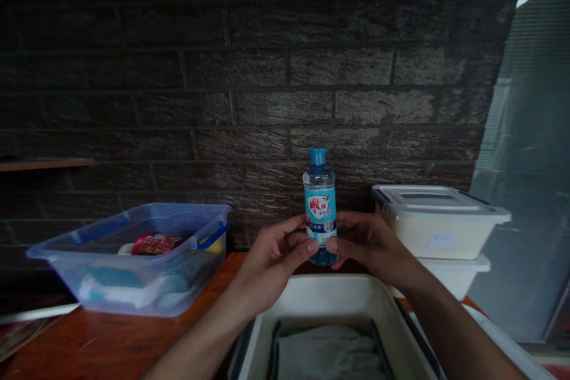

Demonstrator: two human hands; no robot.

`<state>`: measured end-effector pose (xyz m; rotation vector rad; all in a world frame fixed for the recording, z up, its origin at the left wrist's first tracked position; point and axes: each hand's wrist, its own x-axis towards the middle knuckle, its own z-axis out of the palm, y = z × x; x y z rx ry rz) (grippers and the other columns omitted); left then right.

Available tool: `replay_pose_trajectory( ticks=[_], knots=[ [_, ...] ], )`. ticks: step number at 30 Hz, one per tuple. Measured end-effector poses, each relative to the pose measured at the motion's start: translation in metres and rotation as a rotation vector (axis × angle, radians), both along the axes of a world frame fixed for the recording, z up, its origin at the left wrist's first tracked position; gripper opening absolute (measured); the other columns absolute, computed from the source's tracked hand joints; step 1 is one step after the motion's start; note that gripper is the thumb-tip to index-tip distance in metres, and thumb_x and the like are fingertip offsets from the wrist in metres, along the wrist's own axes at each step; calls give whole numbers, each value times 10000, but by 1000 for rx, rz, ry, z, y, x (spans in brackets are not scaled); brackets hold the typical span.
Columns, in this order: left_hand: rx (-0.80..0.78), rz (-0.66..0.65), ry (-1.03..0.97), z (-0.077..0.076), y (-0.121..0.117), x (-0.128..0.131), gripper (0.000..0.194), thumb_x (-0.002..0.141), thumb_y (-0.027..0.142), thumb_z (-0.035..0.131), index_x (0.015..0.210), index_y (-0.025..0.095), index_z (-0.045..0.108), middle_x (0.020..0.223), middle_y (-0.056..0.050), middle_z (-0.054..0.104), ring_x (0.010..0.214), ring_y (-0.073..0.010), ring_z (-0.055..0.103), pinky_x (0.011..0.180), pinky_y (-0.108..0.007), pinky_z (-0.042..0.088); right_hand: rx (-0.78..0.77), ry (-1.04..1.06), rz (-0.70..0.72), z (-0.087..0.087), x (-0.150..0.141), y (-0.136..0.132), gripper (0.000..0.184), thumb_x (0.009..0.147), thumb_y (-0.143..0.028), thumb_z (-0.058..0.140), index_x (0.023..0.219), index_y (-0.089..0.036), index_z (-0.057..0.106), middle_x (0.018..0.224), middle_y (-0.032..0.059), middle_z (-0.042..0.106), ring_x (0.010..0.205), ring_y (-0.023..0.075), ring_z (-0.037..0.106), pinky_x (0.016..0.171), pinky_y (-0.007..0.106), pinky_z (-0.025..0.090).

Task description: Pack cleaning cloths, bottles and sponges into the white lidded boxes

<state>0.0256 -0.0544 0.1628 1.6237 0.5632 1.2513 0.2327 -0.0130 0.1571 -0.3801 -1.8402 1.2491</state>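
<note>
A clear bottle of dish soap [319,199] with a blue cap and a blue label stands upright in the air, held from both sides. My left hand [279,249] grips its left side, thumb across the front near the base. On the other side my right hand [367,243] is closed on it the same way. Below the bottle is an open white storage box [329,288]. Inside that box lies folded grey cloth [329,353]. The fingertips behind the bottle are partly hidden.
At the left, a clear blue-tinted plastic bin [133,303] with packages in it sits on the wooden table [102,341]. Two stacked white boxes [440,237] with lids stand at the right. A white lid [503,341] lies by the right forearm. Behind is a dark brick wall [267,71].
</note>
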Motion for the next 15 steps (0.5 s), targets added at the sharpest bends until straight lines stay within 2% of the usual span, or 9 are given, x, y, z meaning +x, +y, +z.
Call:
replay_pose_trajectory(
  ticks=[4, 10, 15],
  knots=[
    [-17, -18, 9, 1, 0, -1, 482, 876, 279, 770, 1336, 169, 680, 1260, -132, 731, 1108, -306, 707, 973, -394, 527, -11, -5, 10, 0, 0, 0, 431, 892, -322, 774, 1304, -217, 705, 1168, 92, 734, 901, 198, 714, 685, 288, 623],
    [-51, -20, 10, 2, -1, -4, 500, 852, 278, 786, 1337, 208, 685, 1216, -115, 755, 1091, -319, 722, 967, -438, 544, -29, 3, 20, 1, 0, -1, 429, 902, -327, 765, 1311, -216, 701, 1187, 95, 733, 910, 195, 717, 689, 283, 628],
    [-72, -33, -10, 2, -1, -5, 511, 837, 235, 799, 1333, 184, 687, 1205, -131, 759, 1075, -320, 730, 893, -388, 567, -70, 22, 41, 1, 0, -1, 374, 928, -332, 738, 1269, -182, 713, 1119, 102, 752, 868, 179, 728, 677, 258, 625]
  ],
)
